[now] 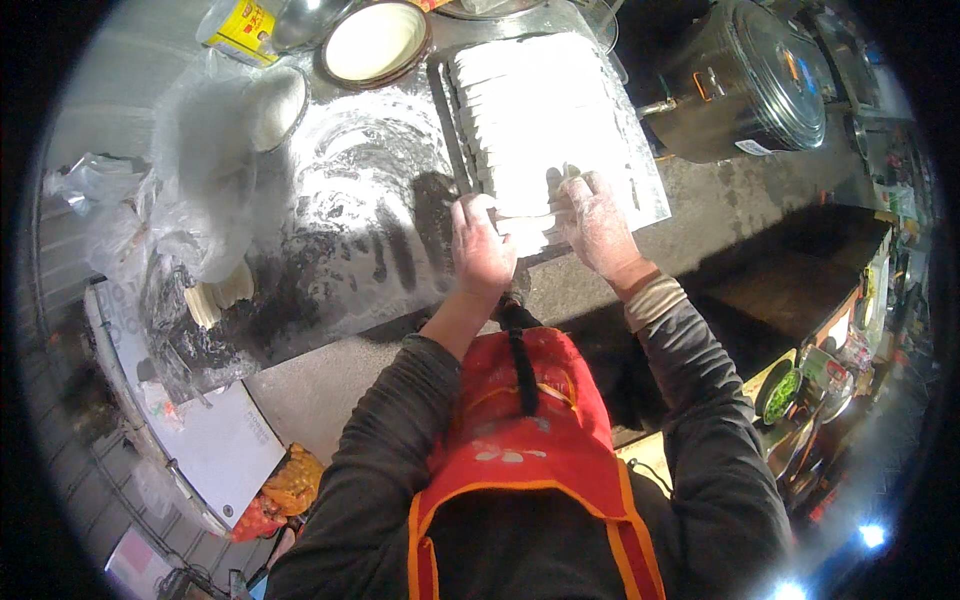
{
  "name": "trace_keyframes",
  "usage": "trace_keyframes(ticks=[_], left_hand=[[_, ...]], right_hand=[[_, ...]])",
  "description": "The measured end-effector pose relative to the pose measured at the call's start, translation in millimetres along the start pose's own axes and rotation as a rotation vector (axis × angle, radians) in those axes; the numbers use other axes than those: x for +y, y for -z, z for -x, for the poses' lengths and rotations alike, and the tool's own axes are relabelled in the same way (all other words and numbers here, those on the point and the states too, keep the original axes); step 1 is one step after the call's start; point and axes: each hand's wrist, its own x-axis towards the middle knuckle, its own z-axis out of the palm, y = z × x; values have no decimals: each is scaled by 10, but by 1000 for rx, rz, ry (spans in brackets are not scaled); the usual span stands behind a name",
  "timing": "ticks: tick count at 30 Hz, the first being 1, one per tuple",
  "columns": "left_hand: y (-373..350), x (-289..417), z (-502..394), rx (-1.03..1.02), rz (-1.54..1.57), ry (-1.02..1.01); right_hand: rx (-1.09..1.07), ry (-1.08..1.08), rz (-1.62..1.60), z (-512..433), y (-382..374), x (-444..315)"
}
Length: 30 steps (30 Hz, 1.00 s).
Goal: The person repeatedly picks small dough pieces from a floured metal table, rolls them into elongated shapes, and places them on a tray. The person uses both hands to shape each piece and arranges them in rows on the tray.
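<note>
My left hand (484,244) and my right hand (598,225) grip the two ends of a pale strip of dough (534,224). It lies low over the near edge of a sheet or tray (656,199) covered with overlapping rows of white, floured dough pieces (532,112). Flour whitens the fingers of both hands. Strong light washes out much of the dough, so single pieces are hard to tell apart. Left of the tray, the metal worktop (360,180) is streaked with flour. More pale dough strips (217,296) stick out from under clear plastic at the left.
Behind the worktop stand a cream bowl (375,41), a yellow-labelled tub (244,31) and a bowl of flour (277,109). Crumpled clear plastic (199,187) covers the left side. A large lidded metal pot (739,90) is at the back right. Chopped greens (781,394) sit at the lower right.
</note>
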Motion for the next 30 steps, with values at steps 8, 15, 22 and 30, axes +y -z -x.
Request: trace_keyframes(ticks=[8, 15, 22, 30], left_hand=[[-527, -395, 219, 190, -117, -436], [-618, -390, 190, 163, -170, -413], [-496, -387, 115, -9, -17, -141], [-489, -816, -40, -207, 527, 163]], right_hand=[[-126, -61, -208, 230, 105, -188], [88, -33, -110, 181, 14, -69], [114, -66, -133, 217, -68, -68], [127, -51, -189, 289, -14, -205]])
